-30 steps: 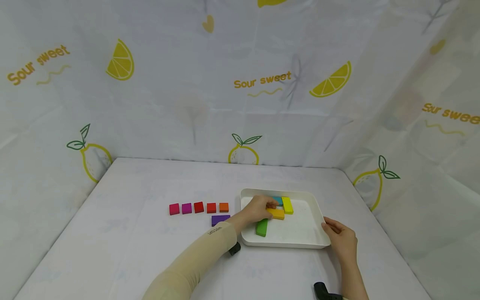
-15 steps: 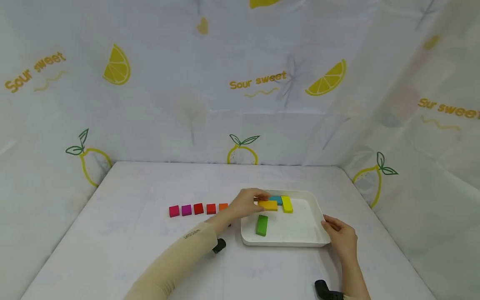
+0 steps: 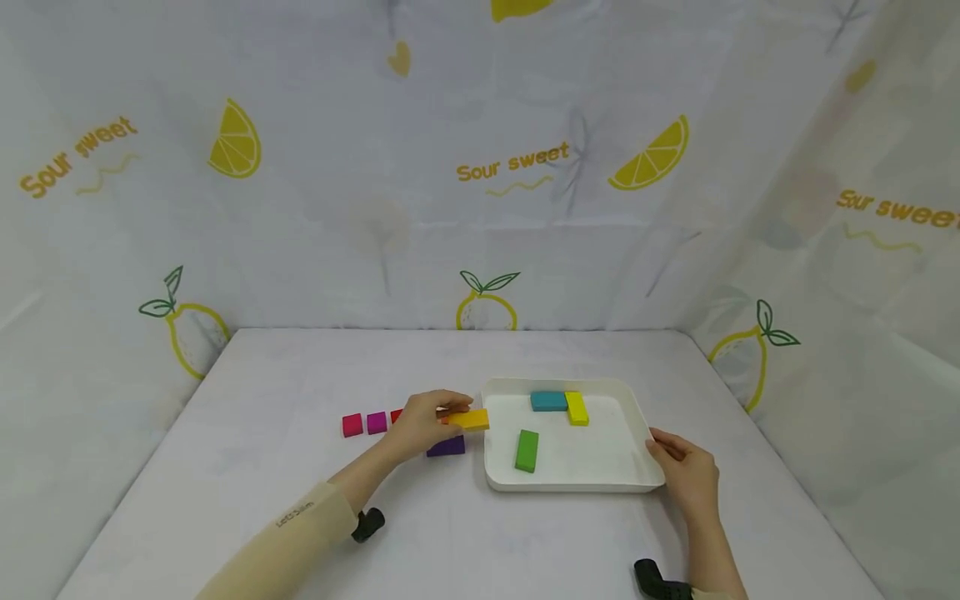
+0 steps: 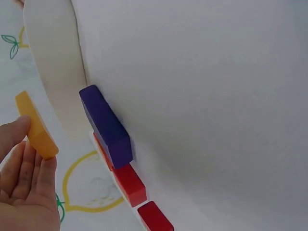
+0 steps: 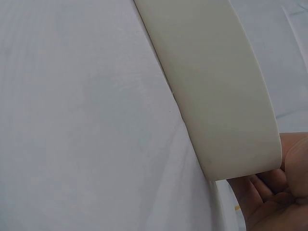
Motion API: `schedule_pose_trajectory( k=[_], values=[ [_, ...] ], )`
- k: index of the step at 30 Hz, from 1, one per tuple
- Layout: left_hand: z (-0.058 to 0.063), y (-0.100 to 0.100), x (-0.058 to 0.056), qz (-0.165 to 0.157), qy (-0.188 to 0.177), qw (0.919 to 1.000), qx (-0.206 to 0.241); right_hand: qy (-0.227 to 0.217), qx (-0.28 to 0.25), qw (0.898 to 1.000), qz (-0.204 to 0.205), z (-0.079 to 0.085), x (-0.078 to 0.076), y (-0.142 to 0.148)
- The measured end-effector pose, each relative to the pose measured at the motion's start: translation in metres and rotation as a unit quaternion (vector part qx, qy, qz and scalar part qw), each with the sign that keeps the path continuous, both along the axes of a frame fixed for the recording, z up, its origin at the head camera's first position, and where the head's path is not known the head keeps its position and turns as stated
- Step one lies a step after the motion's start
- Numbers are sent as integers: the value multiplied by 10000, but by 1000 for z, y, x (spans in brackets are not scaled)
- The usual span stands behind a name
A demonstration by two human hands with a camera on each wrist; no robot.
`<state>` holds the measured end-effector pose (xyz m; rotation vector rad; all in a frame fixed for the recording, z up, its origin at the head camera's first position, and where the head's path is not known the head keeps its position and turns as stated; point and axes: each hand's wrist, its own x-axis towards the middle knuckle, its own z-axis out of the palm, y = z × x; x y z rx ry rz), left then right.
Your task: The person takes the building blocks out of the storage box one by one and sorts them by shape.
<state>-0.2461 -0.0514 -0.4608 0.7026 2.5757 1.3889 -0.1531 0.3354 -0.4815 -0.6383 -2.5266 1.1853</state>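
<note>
Between thumb and fingers, my left hand (image 3: 420, 427) pinches an orange-yellow block (image 3: 472, 419), raised beside the left wall of a white tray (image 3: 592, 462). The left wrist view shows the same block (image 4: 37, 126) held by its long sides. My right hand (image 3: 688, 482) grips the tray's right side near the front corner, thumb at the rim. Inside the tray lie a green block (image 3: 527, 451), a blue block (image 3: 549, 402) and a yellow block (image 3: 577, 408). A purple block (image 3: 446, 447) rests on the table, just under the left hand in the head view.
Left of the tray, a row of small blocks runs across the white-covered table, with a pinkish-red one (image 3: 352, 425) and a magenta one (image 3: 377, 422) at its left end. The left hand hides part of that row. A lemon-print curtain (image 3: 337, 208) surrounds the table.
My left hand has lifted the orange-yellow block from the tray and carried it left past the tray's wall. The right hand stays at the tray's right side.
</note>
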Motion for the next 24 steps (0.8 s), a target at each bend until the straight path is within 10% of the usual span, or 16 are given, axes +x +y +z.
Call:
schedule_pose_trajectory(
  k=[11,24],
  values=[
    [-18,-28,30,89,9,9998,-160,24,-12,10000,3,0,-1,1],
    [-27,-39,35,-153,-22,9991,-407,-10,8,10000,-29,-3,-1,-1]
  ],
)
